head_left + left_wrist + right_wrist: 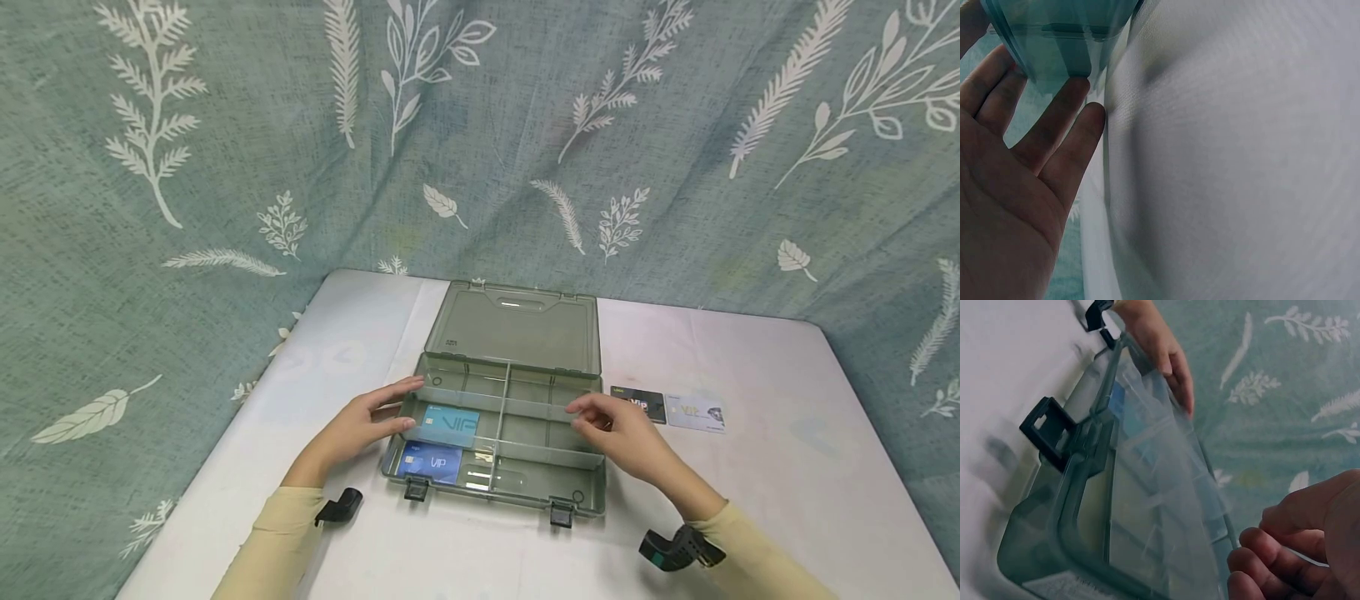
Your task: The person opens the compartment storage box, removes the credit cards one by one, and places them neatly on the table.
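Right hand: fingers [1257, 550] loosely bent, thumb and forefinger a narrow gap apart, and nothing shows between them! This right hand [621, 429] hovers at the right end of the box; whether it touches the rim, I cannot tell.

Left hand: over at the other end, the left hand [360, 429] is spread wide, fingers nearly straight against the box's left end, thumb up by the rim, nothing in its grasp.

Box: and it's the clear grey-green box [547, 480] right between the two hands, flat on the table, its six compartments in two columns and three rows facing up.

Teal card: in the box's middle row, left column, lies the teal card [442, 427], "VIP" on its face.

Blue card: one row nearer the person, front left compartment of the box, there's the blue card [429, 463], marked VIP as well.

Lid: thrown back flat, the lid [517, 329] sits behind the box.

Latches: two dark latches [561, 515] hang along the box's front edge.

Black card: just right of the box, the black card [654, 404], partly behind the right hand.

Silver card: farther right of the box, beside the black one, the silver card [696, 413].

Table: white table [765, 500] under the box, leaf-print cloth [480, 125] rising behind it.
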A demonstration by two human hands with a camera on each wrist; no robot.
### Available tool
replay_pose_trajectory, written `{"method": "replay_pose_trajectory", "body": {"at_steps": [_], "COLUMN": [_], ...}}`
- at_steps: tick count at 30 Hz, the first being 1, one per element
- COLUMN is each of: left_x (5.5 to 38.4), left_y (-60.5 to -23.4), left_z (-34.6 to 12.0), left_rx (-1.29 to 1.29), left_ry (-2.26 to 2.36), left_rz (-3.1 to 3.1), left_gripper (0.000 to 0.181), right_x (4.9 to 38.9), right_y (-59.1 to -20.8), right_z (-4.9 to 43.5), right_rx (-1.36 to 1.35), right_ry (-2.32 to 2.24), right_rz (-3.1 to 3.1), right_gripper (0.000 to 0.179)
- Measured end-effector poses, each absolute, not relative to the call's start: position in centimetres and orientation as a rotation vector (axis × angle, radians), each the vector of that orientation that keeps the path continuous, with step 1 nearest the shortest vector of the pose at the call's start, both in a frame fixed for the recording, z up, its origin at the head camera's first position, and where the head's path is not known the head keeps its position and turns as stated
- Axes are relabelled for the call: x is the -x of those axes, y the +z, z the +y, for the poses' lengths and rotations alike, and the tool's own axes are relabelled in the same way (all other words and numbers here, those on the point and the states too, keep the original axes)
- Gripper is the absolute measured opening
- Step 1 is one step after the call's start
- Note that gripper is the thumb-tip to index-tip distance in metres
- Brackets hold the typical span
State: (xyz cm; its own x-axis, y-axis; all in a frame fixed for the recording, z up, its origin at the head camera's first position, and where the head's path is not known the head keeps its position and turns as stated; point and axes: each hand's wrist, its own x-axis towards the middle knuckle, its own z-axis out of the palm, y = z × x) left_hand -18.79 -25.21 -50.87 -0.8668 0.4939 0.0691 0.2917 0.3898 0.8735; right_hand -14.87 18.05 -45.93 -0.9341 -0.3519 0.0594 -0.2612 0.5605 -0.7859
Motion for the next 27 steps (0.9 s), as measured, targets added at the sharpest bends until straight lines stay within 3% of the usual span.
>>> {"method": "replay_pose_trajectory", "body": {"at_steps": [27], "left_x": [18.8], "left_y": [-51.1], "left_z": [-25.2], "left_rx": [-0.707], "left_ry": [1.464], "left_rz": [2.451], "left_gripper": [0.062], "right_x": [18.3], "right_y": [-44.6], "right_z": [11.9], "right_rx": [0.64], "right_ry": [-1.302], "right_rz": [2.502], "right_gripper": [0.021]}}
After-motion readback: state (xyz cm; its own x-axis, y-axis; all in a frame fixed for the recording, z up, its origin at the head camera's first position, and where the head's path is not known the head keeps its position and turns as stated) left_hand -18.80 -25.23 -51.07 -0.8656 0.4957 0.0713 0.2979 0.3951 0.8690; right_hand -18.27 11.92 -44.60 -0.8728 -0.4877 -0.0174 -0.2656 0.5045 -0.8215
